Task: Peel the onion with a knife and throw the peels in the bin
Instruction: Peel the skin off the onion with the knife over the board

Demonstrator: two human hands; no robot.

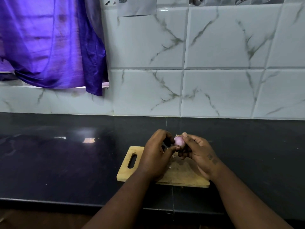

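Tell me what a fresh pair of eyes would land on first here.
The two hands meet mid-frame: left hand and right hand pinch a small pink onion between them, above the wooden cutting board on the dark counter. After that, the shiny purple cloth hanging at upper left against white marbled tiles.

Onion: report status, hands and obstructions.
The left hand and right hand both pinch the onion above the cutting board. Dry scrap at its top. No bin in view. Nothing blocking.
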